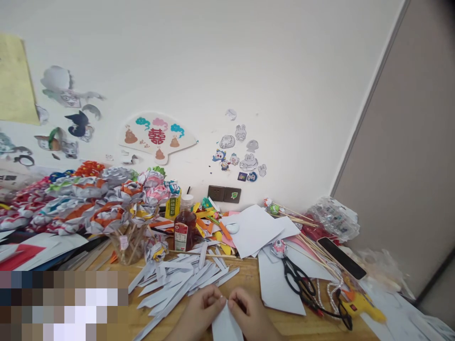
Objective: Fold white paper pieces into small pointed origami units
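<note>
A white sheet of paper (227, 327) is pinched at its upper end between my two hands, low in the middle of the view. My left hand (204, 305) grips the paper's left side with curled fingers and thumb. Close beside it, my right hand (247, 308) pinches the right side the same way. The paper's lower end runs out of the picture. Just beyond my left hand lies a loose pile of folded white paper strips (177, 279) on the wooden table (302, 327).
Paper flowers (106, 215) crowd the left, beside a bottle of dark liquid (185, 227). White sheets (252, 229) lie at the back. Right of my hands are black scissors (298, 279), a phone (341, 258) and a yellow glue gun (362, 305).
</note>
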Available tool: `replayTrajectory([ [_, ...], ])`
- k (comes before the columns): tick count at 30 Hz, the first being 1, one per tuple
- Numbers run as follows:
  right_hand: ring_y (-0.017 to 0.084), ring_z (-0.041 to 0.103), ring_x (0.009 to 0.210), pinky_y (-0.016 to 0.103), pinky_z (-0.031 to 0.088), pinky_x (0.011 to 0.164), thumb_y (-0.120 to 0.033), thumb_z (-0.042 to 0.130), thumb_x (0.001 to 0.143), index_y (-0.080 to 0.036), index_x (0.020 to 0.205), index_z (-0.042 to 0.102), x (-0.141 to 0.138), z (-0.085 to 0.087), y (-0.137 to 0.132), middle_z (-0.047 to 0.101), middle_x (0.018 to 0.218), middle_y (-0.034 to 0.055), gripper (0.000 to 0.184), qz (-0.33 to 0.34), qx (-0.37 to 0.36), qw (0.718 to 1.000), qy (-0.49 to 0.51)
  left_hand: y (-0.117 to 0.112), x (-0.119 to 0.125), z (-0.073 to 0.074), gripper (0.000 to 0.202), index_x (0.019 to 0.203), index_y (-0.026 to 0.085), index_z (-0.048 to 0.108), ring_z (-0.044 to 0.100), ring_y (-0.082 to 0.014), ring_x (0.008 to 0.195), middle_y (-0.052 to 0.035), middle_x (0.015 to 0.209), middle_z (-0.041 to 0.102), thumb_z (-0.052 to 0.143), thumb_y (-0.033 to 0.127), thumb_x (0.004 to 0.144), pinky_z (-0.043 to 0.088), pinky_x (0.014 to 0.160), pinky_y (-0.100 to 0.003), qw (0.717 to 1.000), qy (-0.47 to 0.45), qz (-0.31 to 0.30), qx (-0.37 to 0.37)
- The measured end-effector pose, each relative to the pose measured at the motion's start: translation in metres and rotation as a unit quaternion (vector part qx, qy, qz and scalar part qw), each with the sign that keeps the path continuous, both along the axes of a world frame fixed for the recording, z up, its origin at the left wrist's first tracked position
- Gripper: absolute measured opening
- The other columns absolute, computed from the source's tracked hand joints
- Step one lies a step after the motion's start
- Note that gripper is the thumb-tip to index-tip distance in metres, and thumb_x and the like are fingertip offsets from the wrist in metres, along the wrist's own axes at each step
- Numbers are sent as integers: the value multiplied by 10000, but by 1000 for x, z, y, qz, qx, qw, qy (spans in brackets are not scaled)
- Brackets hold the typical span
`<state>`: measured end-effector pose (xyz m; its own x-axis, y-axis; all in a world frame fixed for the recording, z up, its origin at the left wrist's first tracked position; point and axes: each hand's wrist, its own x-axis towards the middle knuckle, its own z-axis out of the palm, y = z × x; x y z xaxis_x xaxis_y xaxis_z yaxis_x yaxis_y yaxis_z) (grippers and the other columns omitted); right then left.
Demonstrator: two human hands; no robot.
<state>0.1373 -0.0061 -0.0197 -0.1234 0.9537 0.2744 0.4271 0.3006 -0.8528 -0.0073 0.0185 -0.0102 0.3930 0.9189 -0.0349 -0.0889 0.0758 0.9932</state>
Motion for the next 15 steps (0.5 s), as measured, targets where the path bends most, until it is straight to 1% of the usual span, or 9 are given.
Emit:
replayTrajectory([
  [3, 130, 429, 589, 230, 341, 549, -230, 464, 782, -160, 650, 495, 0, 1, -1, 426, 605, -34, 152, 2, -14, 999, 48, 0, 0, 0, 461, 583, 144, 514, 346, -56, 345, 95, 383, 425, 695, 554, 473, 224, 350, -168, 1000, -5, 18, -3],
  [6, 136, 456, 603, 235, 367, 557, -349, 464, 813, -154, 716, 528, 2, 1, 2, 462, 630, -23, 226, 21, -26, 991, 132, 7, -3, -3, 486, 662, 155, 506, 362, -57, 341, 110, 385, 430, 687, 566, 476, 245, 343, -161, 998, -23, 55, -7],
  [8, 143, 478, 610, 235, 381, 542, -428, 483, 798, -147, 782, 558, 3, 0, 6, 508, 660, -5, 292, 36, -36, 985, 165, 13, -7, -5, 485, 668, 174, 473, 378, -53, 354, 121, 393, 425, 678, 572, 483, 280, 362, -156, 996, -39, 85, -10],
  [11, 149, 496, 583, 215, 361, 452, -502, 524, 749, -139, 854, 587, 5, -4, 10, 548, 684, 17, 382, 37, -53, 983, 173, 20, -10, -7, 473, 640, 198, 419, 407, -52, 359, 139, 392, 407, 677, 564, 486, 357, 399, -165, 992, -56, 111, -20],
  [13, 133, 477, 529, 202, 335, 408, -514, 536, 734, -140, 845, 602, 7, -8, 13, 542, 653, 10, 396, 19, -53, 985, 166, 20, -10, -6, 454, 629, 203, 410, 439, -59, 357, 141, 384, 417, 689, 534, 493, 389, 407, -176, 992, -57, 109, -28],
  [15, 107, 432, 469, 194, 316, 387, -516, 537, 731, -136, 835, 617, 10, -11, 15, 520, 610, -5, 402, -5, -49, 986, 159, 18, -9, -5, 435, 670, 199, 437, 488, -81, 359, 124, 377, 476, 708, 493, 496, 397, 398, -184, 994, -51, 94, -33],
])
